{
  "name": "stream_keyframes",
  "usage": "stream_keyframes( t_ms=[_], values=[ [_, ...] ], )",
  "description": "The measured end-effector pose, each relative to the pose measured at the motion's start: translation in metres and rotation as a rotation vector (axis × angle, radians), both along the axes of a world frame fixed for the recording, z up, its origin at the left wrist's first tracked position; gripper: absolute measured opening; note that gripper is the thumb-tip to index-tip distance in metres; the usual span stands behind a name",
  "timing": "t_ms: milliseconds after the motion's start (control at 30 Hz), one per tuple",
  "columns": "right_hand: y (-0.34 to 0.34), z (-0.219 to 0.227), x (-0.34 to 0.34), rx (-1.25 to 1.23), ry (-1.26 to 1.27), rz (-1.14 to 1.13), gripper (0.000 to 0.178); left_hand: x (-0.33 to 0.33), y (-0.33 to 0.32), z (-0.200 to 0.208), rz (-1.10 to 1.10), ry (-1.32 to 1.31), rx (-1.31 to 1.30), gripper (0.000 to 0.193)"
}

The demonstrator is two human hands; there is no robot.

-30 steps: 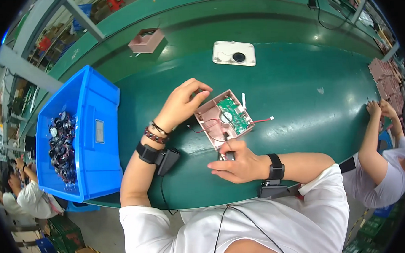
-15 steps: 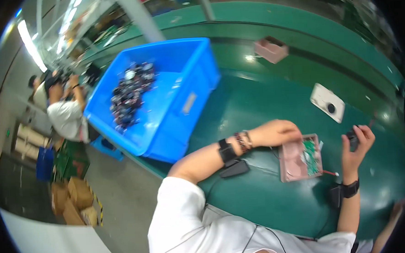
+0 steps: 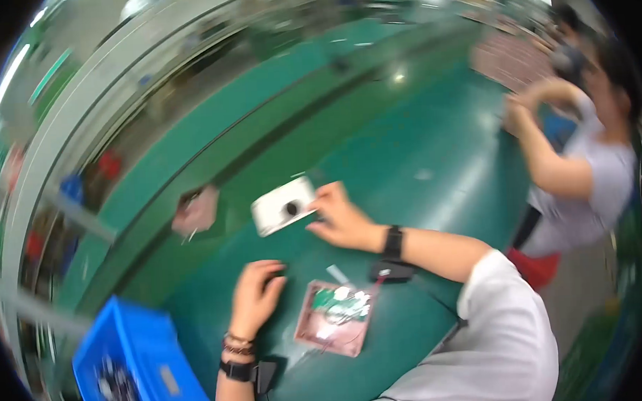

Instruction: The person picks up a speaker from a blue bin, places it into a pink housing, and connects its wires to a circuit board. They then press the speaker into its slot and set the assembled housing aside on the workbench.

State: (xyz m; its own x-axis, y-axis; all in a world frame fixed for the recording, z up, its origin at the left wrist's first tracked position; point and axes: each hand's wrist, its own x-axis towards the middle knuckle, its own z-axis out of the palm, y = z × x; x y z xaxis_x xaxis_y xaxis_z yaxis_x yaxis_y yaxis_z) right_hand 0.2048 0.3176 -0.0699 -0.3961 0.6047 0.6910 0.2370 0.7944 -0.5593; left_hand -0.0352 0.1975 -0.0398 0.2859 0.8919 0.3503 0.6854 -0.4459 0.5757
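Observation:
My right hand [image 3: 346,222] reaches the right end of a white panel [image 3: 267,213] that bears a round black part [image 3: 290,208]. Its thumb and fingers are closed on a small black part [image 3: 320,216], mostly hidden and blurred. My left hand [image 3: 256,295] hovers beside the panel's near side, fingers curved and thumb apart, with nothing seen in it. Nearer to me a shallow pink housing [image 3: 311,333] lies open on the green table, left of my right forearm. A green circuit board [image 3: 330,299] and thin wires show inside it.
A blue bin [image 3: 171,361] with many small dark parts stands at the lower left. Farther off lies a small pink box [image 3: 197,210]. On the right a co-worker [image 3: 573,158] stands at the table [image 3: 407,174], near pink pieces [image 3: 513,58]. Dark wrist modules with cables hang by both wrists.
My view has swung to the right, bringing the co-worker in. My right hand has moved from the right of the pink housing to the white panel; my left hand has drawn off the housing.

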Motion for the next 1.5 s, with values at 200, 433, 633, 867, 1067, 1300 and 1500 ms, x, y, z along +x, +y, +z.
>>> stream_keyframes(
  t_ms=[200, 433, 633, 867, 1067, 1300, 1500],
  values=[
    [-0.012, 0.005, 0.022, -0.046, 0.006, -0.072, 0.032, -0.029, 0.126, -0.009, 0.521, 0.459, 0.446, 0.046],
    [-0.021, 0.002, 0.014, -0.153, -0.029, 0.007, 0.032, -0.086, 0.163, -0.045, 0.754, 0.605, 0.484, 0.047],
    [-0.016, -0.001, 0.013, -0.148, 0.0, -0.022, 0.032, -0.077, 0.171, -0.023, 0.754, 0.545, 0.107, 0.036],
    [-0.011, 0.004, 0.015, -0.178, -0.011, -0.011, 0.032, -0.073, 0.174, -0.018, 0.7, 0.675, 0.446, 0.023],
    [-0.011, -0.001, 0.014, -0.154, -0.034, -0.016, 0.031, -0.082, 0.169, -0.021, 0.65, 0.662, 0.709, 0.018],
    [-0.014, -0.002, 0.016, -0.201, -0.053, -0.057, 0.029, -0.074, 0.133, -0.013, 0.623, 0.752, 0.672, 0.019],
    [-0.014, -0.003, 0.018, -0.274, -0.167, -0.108, 0.03, -0.05, 0.087, -0.004, 0.497, 0.693, 0.702, 0.024]
  ],
)
